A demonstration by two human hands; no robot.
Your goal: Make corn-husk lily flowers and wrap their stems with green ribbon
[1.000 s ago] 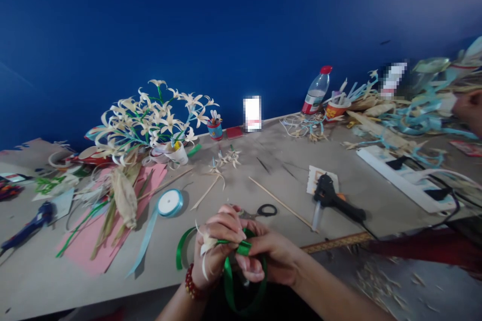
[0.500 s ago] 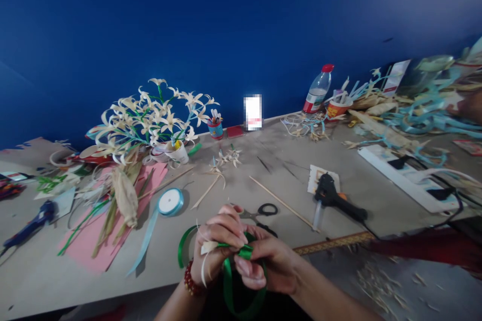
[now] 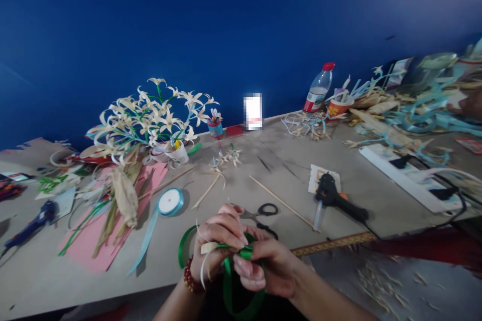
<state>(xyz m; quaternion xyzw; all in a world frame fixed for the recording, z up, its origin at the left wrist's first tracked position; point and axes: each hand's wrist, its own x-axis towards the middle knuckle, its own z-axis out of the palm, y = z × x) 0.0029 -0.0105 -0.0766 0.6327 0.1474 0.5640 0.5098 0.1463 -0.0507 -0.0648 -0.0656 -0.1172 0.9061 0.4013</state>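
Pinches a pale flower [image 3: 208, 248] by its green stem [image 3: 223, 246] in the left hand [image 3: 220, 233], lying crosswise toward the right hand [image 3: 273, 261], close by, and grips green ribbon [image 3: 246, 252] there (looped below). Has scissors [image 3: 256, 216] just beyond on the desk [image 3: 289, 145], partly hidden, and a glue gun [image 3: 328, 191] farther right.

The left hand [image 3: 217, 235], a dark-red beaded bracelet [image 3: 189, 280] on its wrist, pinches a cream, thin-petalled flower [image 3: 208, 248] by its green stem. Meeting it, the right hand [image 3: 276, 263] pinches a glossy green ribbon [image 3: 227, 281], which loops down below the fingers. Just beyond, on the grey bench [image 3: 48, 273], lie black-handled metal scissors [image 3: 256, 218], partly hidden. A thin wooden stick [image 3: 280, 203] and a black glue gun [image 3: 329, 192] lie to their right; a white spool of light-blue ribbon [image 3: 170, 202] lies left, near pink paper [image 3: 88, 251].
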